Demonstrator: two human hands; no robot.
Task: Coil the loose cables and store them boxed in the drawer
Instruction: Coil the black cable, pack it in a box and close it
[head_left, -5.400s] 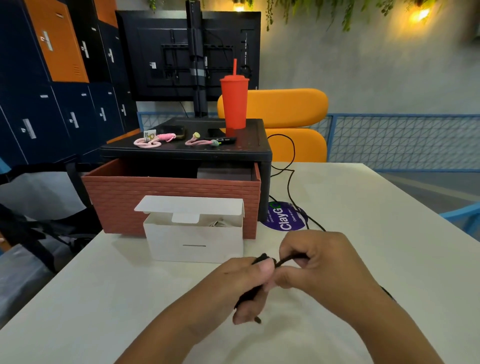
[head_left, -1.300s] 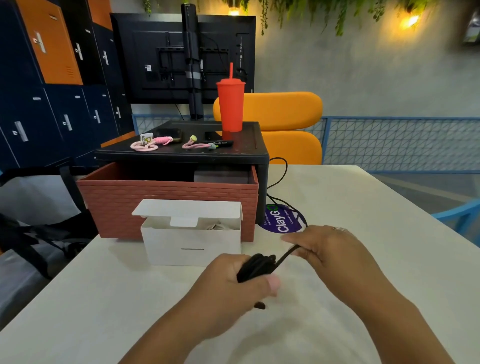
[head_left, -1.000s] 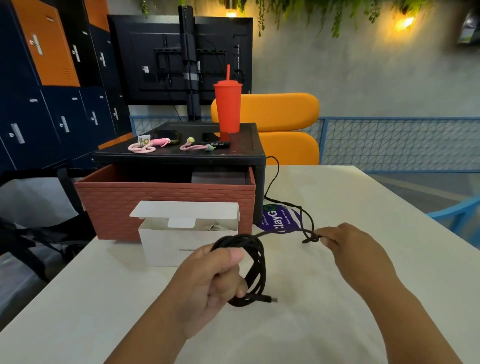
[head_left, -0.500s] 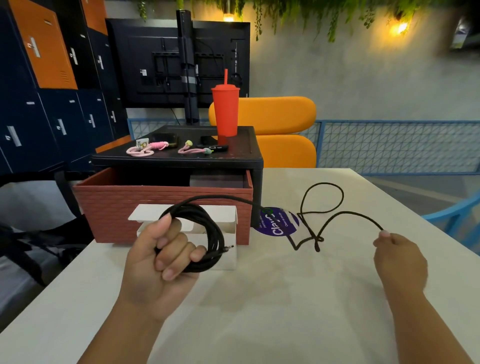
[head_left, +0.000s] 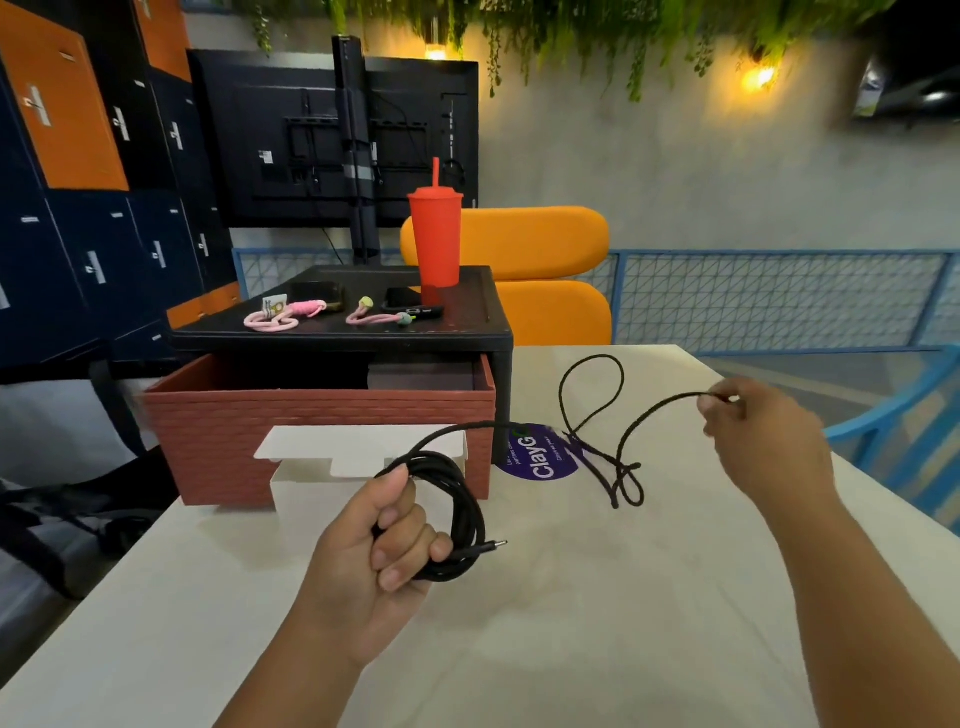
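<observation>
Black cable (head_left: 470, 512) is what you have in hand. Your left hand (head_left: 384, 545), at lower centre of the frame, has its fingers curled tight round a bundle of wound loops, and the small plug tip (head_left: 496, 545) pokes out to the right of your knuckles. A fist like that keeps the loops from springing apart while more cable is fed in. Your right hand (head_left: 763, 441), at middle right, pinches the free run between thumb and fingertips and holds it raised, so the slack hangs clear of the coil.

Between your hands the cable doubles into a tall loop and a small snarl (head_left: 621, 478) that appears to touch the white table (head_left: 623, 623), just beside the purple sticker (head_left: 540, 457). I judge that the snarl needs shaking out before it will wind flat.

Behind your left hand the white box (head_left: 306, 486) stands with its flap open, right against the front of the brick-patterned drawer (head_left: 311, 415). The drawer is pulled out under the black stand (head_left: 343, 335), so both look ready for the coil. On the stand, at upper centre, a red tumbler (head_left: 435, 234) and two pink cords (head_left: 272, 322) sit well apart from your work.
</observation>
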